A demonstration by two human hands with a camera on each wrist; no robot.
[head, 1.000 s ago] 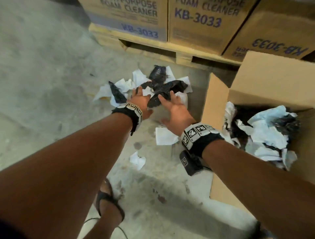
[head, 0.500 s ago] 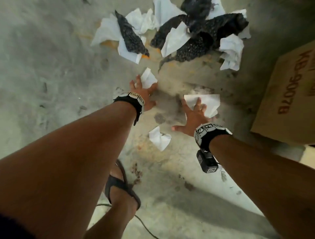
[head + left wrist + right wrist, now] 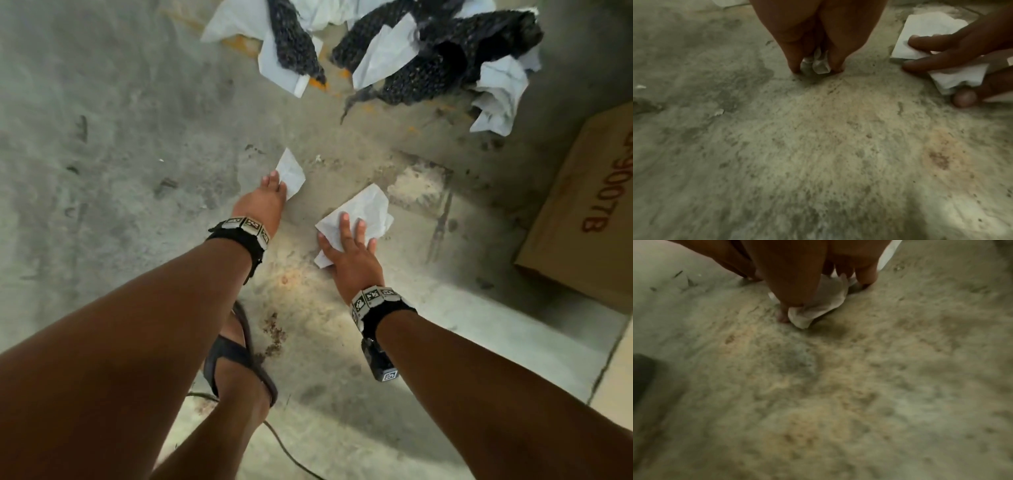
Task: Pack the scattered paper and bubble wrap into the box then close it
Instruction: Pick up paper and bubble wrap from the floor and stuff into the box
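On the concrete floor, my left hand (image 3: 274,181) pinches a small white paper scrap (image 3: 292,172); the left wrist view shows the scrap (image 3: 819,63) caught between the fingertips. My right hand (image 3: 346,233) lies on a larger crumpled white sheet (image 3: 368,209), fingers on top and thumb tucked under its near edge (image 3: 957,78). In the right wrist view the sheet (image 3: 818,309) bunches under the palm. A pile of white paper (image 3: 383,54) and black bubble wrap (image 3: 445,68) lies farther ahead. The cardboard box (image 3: 582,212) stands at the right, its inside hidden.
My sandalled foot (image 3: 239,370) stands just behind the left arm, with a thin cable (image 3: 287,452) trailing on the floor by it. Bare stained concrete (image 3: 102,171) stretches to the left. A lighter floor strip (image 3: 613,377) borders the box at lower right.
Both hands came back from the black bubble wrap pile to loose pieces nearer me. The left took hold of the small scrap; the right settled on the sheet and drew it in.
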